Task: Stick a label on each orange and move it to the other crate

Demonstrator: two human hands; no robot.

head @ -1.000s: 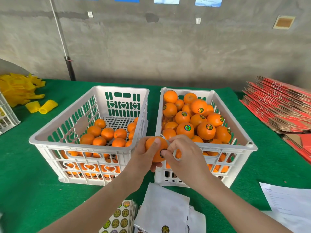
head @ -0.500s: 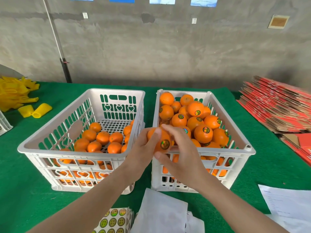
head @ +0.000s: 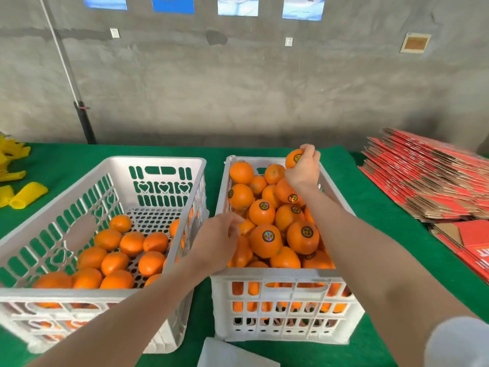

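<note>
My right hand (head: 303, 170) grips a labelled orange (head: 293, 158) above the far end of the right white crate (head: 285, 276), which is heaped with labelled oranges (head: 266, 241). My left hand (head: 217, 241) hovers over the gap between the two crates, near the right crate's left wall, fingers loosely curled with nothing in them. The left white crate (head: 66, 294) holds several oranges without visible labels (head: 132, 243) on its perforated floor.
The crates stand on a green cloth table (head: 383, 234). Flattened red cartons (head: 434, 176) are stacked at the right. Yellow foam sleeves (head: 23, 196) lie at the far left. White backing paper (head: 232, 353) lies at the near edge. A concrete wall rises behind.
My right hand has carried the labelled orange from in front of the crates up to the far end of the right crate. My left hand let go of it and stayed near the middle.
</note>
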